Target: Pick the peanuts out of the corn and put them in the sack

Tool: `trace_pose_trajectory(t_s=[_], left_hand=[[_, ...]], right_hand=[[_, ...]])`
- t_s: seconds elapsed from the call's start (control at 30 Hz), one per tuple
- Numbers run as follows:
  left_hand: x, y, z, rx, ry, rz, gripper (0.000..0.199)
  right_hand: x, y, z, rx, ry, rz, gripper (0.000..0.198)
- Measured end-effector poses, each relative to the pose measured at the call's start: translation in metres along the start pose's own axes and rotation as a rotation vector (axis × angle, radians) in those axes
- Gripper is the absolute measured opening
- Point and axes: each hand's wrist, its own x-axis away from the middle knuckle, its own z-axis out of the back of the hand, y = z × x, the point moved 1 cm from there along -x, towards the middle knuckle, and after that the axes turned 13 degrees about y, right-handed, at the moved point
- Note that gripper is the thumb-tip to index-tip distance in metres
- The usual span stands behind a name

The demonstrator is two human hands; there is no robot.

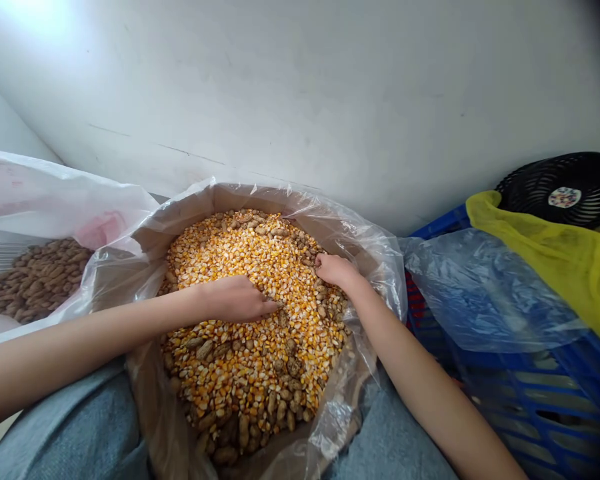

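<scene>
Between my knees stands a brown sack lined with a clear plastic bag (385, 257), filled with yellow corn kernels (235, 257) and unshelled peanuts (244, 430) mixed among them. My left hand (240, 299) reaches over the middle of the corn, its fingers closed and pointing right, the tips down at the kernels. Near the sack's right side my right hand (336, 270) is closed in a pinch, beside peanuts lying along the edge. What either hand has between its fingers is hidden.
On the left, a white printed plastic bag (115, 193) holds more peanuts (40, 277). To the right is a blue plastic crate (555, 400) with a clear plastic bag (485, 287), yellow mesh (540, 260) and a black fan grille (575, 190). A white wall (330, 87) rises behind.
</scene>
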Motion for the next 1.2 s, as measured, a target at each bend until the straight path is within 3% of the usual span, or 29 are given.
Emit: trace_pose_trajectory(t_s=[0.13, 0.3, 0.37, 0.47, 0.57, 0.67, 0.77, 0.87, 0.97, 1.03, 1.1, 1.2], left_hand=[[-0.002, -0.005, 0.01, 0.302, -0.019, 0.081, 0.018], [-0.001, -0.018, 0.026, 1.089, 0.079, 0.378, 0.019], [0.0, -0.023, 0.028, 1.357, 0.122, 0.473, 0.016], [0.001, -0.031, 0.03, 1.655, 0.232, 0.582, 0.014], [0.002, -0.036, 0.037, 1.825, 0.375, 0.666, 0.007], [0.004, -0.039, 0.042, 1.912, 0.491, 0.686, 0.012], [0.004, -0.04, 0.042, 1.941, 0.518, 0.712, 0.013], [0.002, -0.04, 0.038, 1.948, 0.488, 0.737, 0.017], [0.001, -0.042, 0.033, 1.882, 0.502, 0.754, 0.027], [-0.001, -0.047, 0.032, 1.741, 0.527, 0.769, 0.031], [-0.008, -0.055, 0.032, 1.478, 0.557, 0.769, 0.03], [-0.032, -0.07, 0.036, 0.781, 0.576, 0.688, 0.025]], right_hand=[[-0.003, 0.001, -0.004, 0.001, -0.006, -0.027, 0.029], [-0.008, 0.003, -0.009, -0.023, -0.006, -0.05, 0.025], [-0.007, 0.003, -0.005, -0.068, 0.056, -0.078, 0.024], [-0.002, 0.003, 0.009, -0.494, 0.136, -0.125, 0.02], [0.005, 0.0, 0.025, -1.225, 0.028, -0.101, 0.017], [0.008, -0.001, 0.038, -1.736, -0.053, -0.084, 0.015], [0.008, 0.002, 0.044, -1.981, -0.061, -0.148, 0.017], [0.005, 0.005, 0.043, -2.078, -0.062, -0.241, 0.014], [0.002, 0.006, 0.036, -1.995, -0.042, -0.33, 0.015], [-0.001, 0.006, 0.029, -1.765, 0.046, -0.308, 0.015], [-0.005, 0.005, 0.024, -1.359, 0.16, -0.198, 0.014], [-0.012, 0.001, 0.017, -0.617, 0.275, -0.057, 0.017]])
